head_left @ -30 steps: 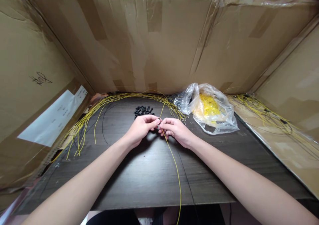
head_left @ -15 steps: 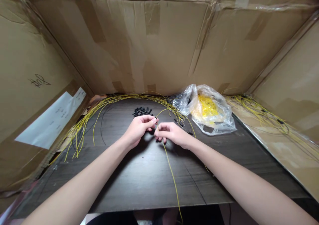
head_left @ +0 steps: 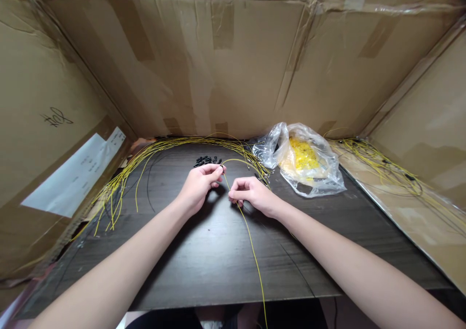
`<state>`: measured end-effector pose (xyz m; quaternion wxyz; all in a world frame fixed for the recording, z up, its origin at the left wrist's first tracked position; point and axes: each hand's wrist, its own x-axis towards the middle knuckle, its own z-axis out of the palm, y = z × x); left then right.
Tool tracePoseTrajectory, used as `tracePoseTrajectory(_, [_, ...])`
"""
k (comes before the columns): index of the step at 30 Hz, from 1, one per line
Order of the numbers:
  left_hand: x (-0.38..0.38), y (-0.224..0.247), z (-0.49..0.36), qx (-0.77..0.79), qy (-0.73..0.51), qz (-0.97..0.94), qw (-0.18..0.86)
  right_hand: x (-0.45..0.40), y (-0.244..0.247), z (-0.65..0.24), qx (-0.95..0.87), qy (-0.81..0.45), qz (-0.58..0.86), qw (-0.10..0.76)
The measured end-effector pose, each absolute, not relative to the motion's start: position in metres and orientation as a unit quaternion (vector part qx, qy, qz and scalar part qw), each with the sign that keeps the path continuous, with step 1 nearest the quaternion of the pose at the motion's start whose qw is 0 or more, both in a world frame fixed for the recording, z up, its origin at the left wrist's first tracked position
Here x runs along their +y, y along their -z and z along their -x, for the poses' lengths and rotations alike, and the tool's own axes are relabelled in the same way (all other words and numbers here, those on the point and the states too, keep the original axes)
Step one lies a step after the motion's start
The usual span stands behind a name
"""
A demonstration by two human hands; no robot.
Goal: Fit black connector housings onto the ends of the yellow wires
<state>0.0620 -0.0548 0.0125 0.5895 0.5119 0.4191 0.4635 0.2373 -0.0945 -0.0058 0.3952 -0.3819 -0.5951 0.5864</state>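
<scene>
My left hand [head_left: 201, 186] is closed in a pinch on a small black piece, possibly a sleeve, at the yellow wire [head_left: 255, 254]; the fingers hide most of it. To the right, my right hand [head_left: 255, 193] pinches the same wire between thumb and fingertips. From there the wire hangs down over the front edge of the table. Another stretch of yellow wire arcs from the left fingertips over to the right. Just behind my left hand lies a pile of small black sleeve-like pieces [head_left: 206, 161].
A long bundle of yellow wires [head_left: 160, 145] curves along the back of the dark table [head_left: 182, 266]. At the back right lies a clear plastic bag [head_left: 329, 176] of small yellow parts. More wires [head_left: 395, 171] lie on cardboard at right. Cardboard walls [head_left: 247, 72] enclose the back and sides.
My left hand has moved slightly left and away from my right hand, with more wire showing between them. The arc of wire behind them has become wider. The right hand has barely moved.
</scene>
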Motion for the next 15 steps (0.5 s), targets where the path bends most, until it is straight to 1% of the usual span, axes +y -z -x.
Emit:
tracePoseTrajectory(4, [-0.0507,-0.0159,-0.0573,0.424,-0.492,-0.459,0.606,-0.0945,0.0066,-0.2381,-0.612,-0.581,0.386,0.373])
tracePoseTrajectory(8, [-0.0512,-0.0177,-0.0562,0.415,-0.478,-0.457,0.625,-0.0953,0.0054,-0.2371,-0.624,-0.577,0.384,0.361])
tracePoseTrajectory(11, [-0.0531,-0.0174,-0.0572,0.404,-0.46,-0.468,0.637,-0.0965,0.0031,-0.2352,-0.598,-0.588,0.389,0.382])
tracePoseTrajectory(15, [-0.0568,-0.0145,-0.0605,0.396,-0.428,-0.516,0.628,-0.096,0.0034,-0.2342,-0.563,-0.602,0.377,0.422])
